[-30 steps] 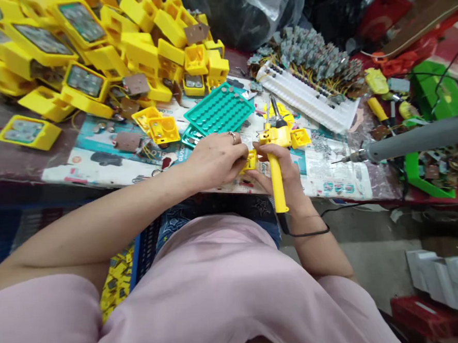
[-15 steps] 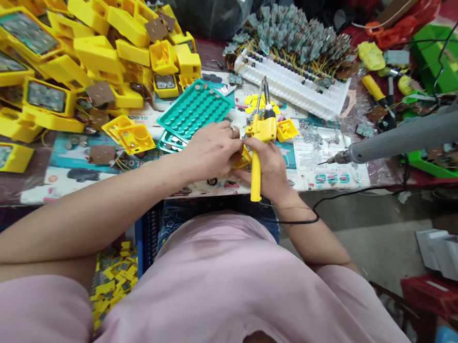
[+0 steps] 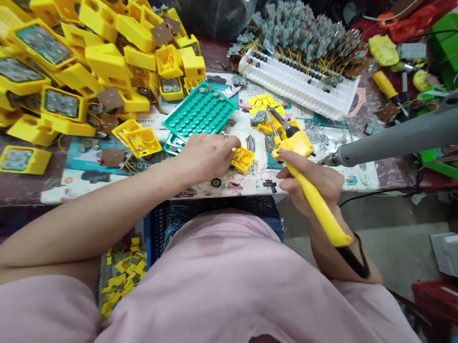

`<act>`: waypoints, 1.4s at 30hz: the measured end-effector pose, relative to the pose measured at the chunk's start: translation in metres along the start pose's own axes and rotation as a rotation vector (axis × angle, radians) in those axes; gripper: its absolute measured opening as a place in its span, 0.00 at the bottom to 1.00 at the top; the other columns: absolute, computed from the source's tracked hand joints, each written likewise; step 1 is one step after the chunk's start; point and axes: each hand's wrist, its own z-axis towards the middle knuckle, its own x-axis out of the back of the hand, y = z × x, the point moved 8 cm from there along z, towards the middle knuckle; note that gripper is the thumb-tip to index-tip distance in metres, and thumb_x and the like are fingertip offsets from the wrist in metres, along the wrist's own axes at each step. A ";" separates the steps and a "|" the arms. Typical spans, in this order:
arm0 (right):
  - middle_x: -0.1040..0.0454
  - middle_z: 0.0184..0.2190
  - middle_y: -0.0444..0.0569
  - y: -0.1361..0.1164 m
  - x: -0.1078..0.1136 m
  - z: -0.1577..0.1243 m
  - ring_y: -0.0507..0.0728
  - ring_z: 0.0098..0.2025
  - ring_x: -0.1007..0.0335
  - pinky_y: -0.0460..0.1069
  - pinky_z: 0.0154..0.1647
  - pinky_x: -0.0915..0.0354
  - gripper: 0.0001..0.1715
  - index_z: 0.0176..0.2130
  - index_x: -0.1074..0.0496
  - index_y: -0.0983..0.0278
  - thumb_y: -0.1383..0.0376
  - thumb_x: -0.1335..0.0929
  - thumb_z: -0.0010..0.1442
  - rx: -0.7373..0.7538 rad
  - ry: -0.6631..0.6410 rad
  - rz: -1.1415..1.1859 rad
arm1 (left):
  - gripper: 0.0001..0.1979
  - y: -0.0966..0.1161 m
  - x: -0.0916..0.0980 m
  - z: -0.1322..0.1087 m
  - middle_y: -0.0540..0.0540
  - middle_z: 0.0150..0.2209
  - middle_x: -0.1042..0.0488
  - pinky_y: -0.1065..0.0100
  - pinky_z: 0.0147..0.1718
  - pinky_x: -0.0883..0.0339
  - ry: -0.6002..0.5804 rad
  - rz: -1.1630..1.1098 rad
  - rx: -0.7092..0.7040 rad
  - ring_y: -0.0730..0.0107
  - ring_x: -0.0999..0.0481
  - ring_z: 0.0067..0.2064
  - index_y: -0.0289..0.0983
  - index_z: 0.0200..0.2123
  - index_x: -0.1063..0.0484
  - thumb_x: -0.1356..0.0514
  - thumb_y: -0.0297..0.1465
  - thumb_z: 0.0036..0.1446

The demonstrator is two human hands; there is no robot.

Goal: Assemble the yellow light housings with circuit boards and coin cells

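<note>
My right hand (image 3: 315, 179) is wrapped round a yellow soldering gun (image 3: 295, 142), its metal tip and feed tube pointing away from me. Its handle slants back toward my forearm and ends in a black cable sleeve. With bent fingers, my left hand (image 3: 208, 154) grips the edge of a small open yellow plastic housing (image 3: 244, 159) on the table. Parts inside that housing are too small to name. Just beyond the left hand lies a teal tray (image 3: 200, 110) with rows of round pockets, some holding small silvery discs.
Yellow housings (image 3: 106, 65) are heaped at the left. A white rack (image 3: 297, 87) with wired grey parts (image 3: 305, 29) stands at the back. A grey electric screwdriver (image 3: 397, 132) juts in from the right. Several small yellow pieces (image 3: 265, 103) lie beyond the soldering gun.
My right hand has drawn the soldering gun to the right, away from the small housing, and tilted it. The left hand stays at the housing, which now shows more. The whole view has shifted slightly.
</note>
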 end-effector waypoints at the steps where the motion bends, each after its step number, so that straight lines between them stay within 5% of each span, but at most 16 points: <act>1: 0.18 0.33 0.45 -0.003 0.010 -0.002 0.52 0.28 0.23 0.46 0.29 0.29 0.30 0.59 0.30 0.59 0.45 0.38 0.67 -0.022 0.029 -0.045 | 0.19 0.000 0.000 0.000 0.42 0.45 0.19 0.64 0.36 0.33 0.010 -0.014 -0.005 0.55 0.19 0.47 0.38 0.52 0.26 0.53 0.31 0.66; 3: 0.18 0.38 0.49 -0.004 0.029 -0.006 0.53 0.29 0.23 0.47 0.30 0.29 0.36 0.60 0.30 0.60 0.41 0.41 0.66 -0.080 0.108 -0.128 | 0.19 -0.001 -0.001 0.001 0.42 0.45 0.19 0.63 0.36 0.32 0.023 -0.032 -0.014 0.55 0.20 0.47 0.37 0.49 0.24 0.53 0.31 0.66; 5: 0.18 0.39 0.48 -0.002 0.040 -0.010 0.51 0.29 0.24 0.46 0.30 0.28 0.27 0.55 0.26 0.59 0.46 0.37 0.67 -0.128 0.148 -0.135 | 0.19 -0.002 -0.002 0.002 0.41 0.44 0.19 0.63 0.36 0.32 0.038 -0.033 -0.009 0.54 0.19 0.46 0.36 0.46 0.23 0.53 0.32 0.66; 7: 0.18 0.36 0.45 0.001 0.037 -0.014 0.49 0.26 0.25 0.44 0.29 0.28 0.18 0.52 0.25 0.57 0.56 0.32 0.65 -0.155 0.104 -0.063 | 0.19 -0.003 -0.002 0.004 0.40 0.42 0.19 0.62 0.36 0.31 0.060 -0.030 -0.010 0.53 0.19 0.45 0.36 0.45 0.23 0.53 0.32 0.65; 11: 0.20 0.33 0.42 0.008 0.020 -0.024 0.50 0.27 0.24 0.45 0.30 0.25 0.29 0.56 0.29 0.58 0.64 0.25 0.56 -0.218 0.006 0.111 | 0.19 -0.002 -0.003 0.006 0.39 0.41 0.19 0.61 0.36 0.31 0.075 -0.036 -0.019 0.52 0.19 0.44 0.34 0.45 0.23 0.52 0.32 0.64; 19: 0.18 0.32 0.45 -0.002 0.014 -0.024 0.55 0.28 0.21 0.47 0.28 0.24 0.21 0.44 0.26 0.60 0.61 0.22 0.51 -0.081 0.058 0.018 | 0.18 -0.001 -0.005 0.006 0.39 0.41 0.19 0.60 0.37 0.30 0.077 -0.033 -0.014 0.52 0.19 0.44 0.34 0.45 0.23 0.51 0.32 0.63; 30: 0.22 0.23 0.40 -0.026 0.011 0.000 0.51 0.26 0.22 0.43 0.27 0.27 0.12 0.33 0.33 0.62 0.65 0.25 0.57 0.211 -0.062 -0.047 | 0.20 0.000 -0.009 0.005 0.36 0.41 0.19 0.61 0.34 0.31 0.074 0.003 -0.025 0.50 0.19 0.44 0.32 0.47 0.25 0.55 0.31 0.66; 39: 0.21 0.26 0.40 -0.024 0.024 -0.005 0.51 0.27 0.22 0.43 0.28 0.26 0.16 0.36 0.31 0.61 0.66 0.22 0.52 0.183 0.008 -0.012 | 0.18 0.001 -0.008 -0.001 0.36 0.40 0.19 0.61 0.35 0.30 0.061 -0.004 -0.056 0.52 0.18 0.42 0.30 0.48 0.27 0.55 0.29 0.66; 42: 0.22 0.25 0.41 -0.023 0.022 -0.007 0.52 0.27 0.22 0.44 0.25 0.26 0.16 0.36 0.30 0.59 0.67 0.23 0.52 0.166 -0.059 0.036 | 0.18 0.000 -0.005 -0.003 0.35 0.42 0.19 0.61 0.37 0.29 0.070 -0.016 -0.043 0.54 0.19 0.43 0.30 0.47 0.27 0.55 0.28 0.65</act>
